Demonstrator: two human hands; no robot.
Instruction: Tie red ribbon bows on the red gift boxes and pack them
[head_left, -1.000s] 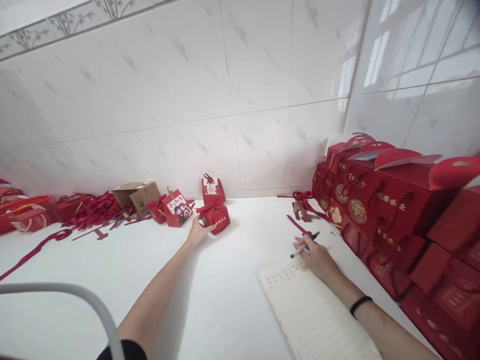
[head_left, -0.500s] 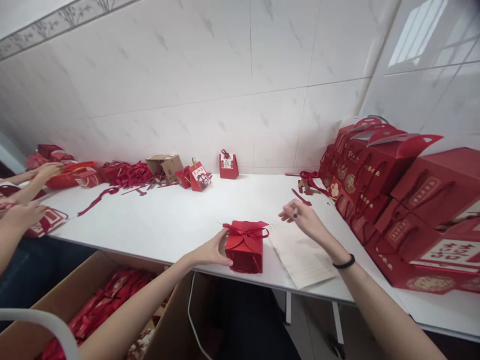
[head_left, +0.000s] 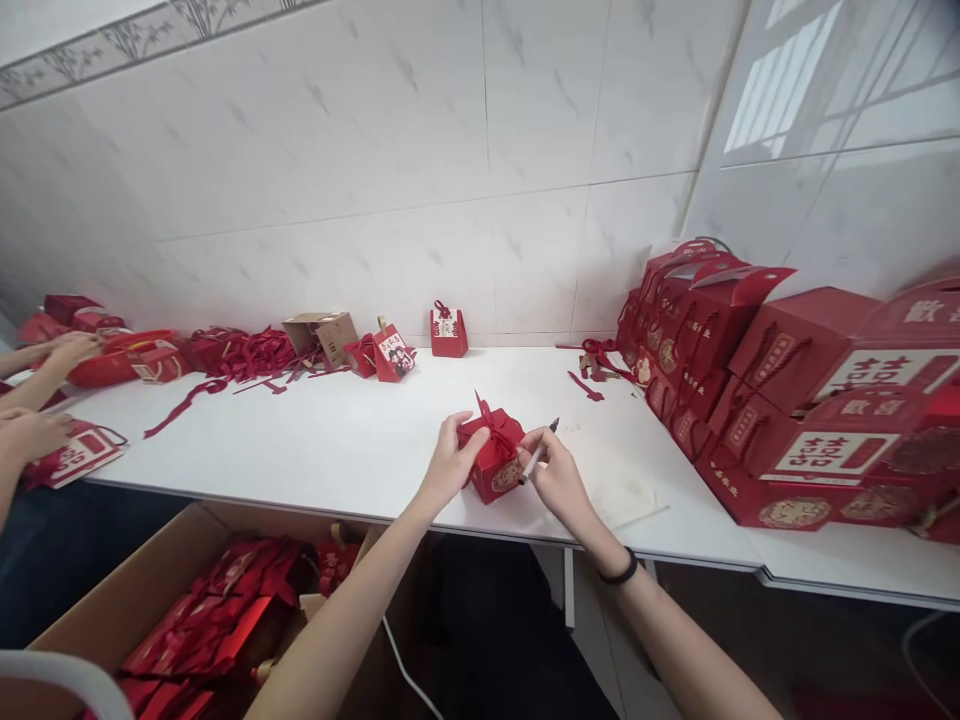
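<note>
A small red gift box (head_left: 492, 485) with a ribbon bow (head_left: 495, 432) on top stands near the table's front edge, turned so a gold-patterned side shows. My left hand (head_left: 452, 466) grips it from the left, thumb on the top by the bow. A pen (head_left: 532, 464) with dark ends is held in my right hand (head_left: 557, 482). The fingertips of that hand are at the box's right side, by the ribbon; whether they pinch it I cannot tell. Below my right hand a pale paper sheet (head_left: 626, 500) lies on the table.
Stacked red gift boxes (head_left: 795, 430) fill the right side. Two finished small boxes (head_left: 448, 335) (head_left: 393, 355) stand near the wall, with a ribbon pile (head_left: 259, 352) farther left. A co-worker's hands (head_left: 37, 436) are at far left. Below the table, a carton (head_left: 112, 610) holds red boxes.
My right hand has moved left to the box with the pen. The box has been turned, and my left hand has shifted up onto its top. The view has swung slightly right.
</note>
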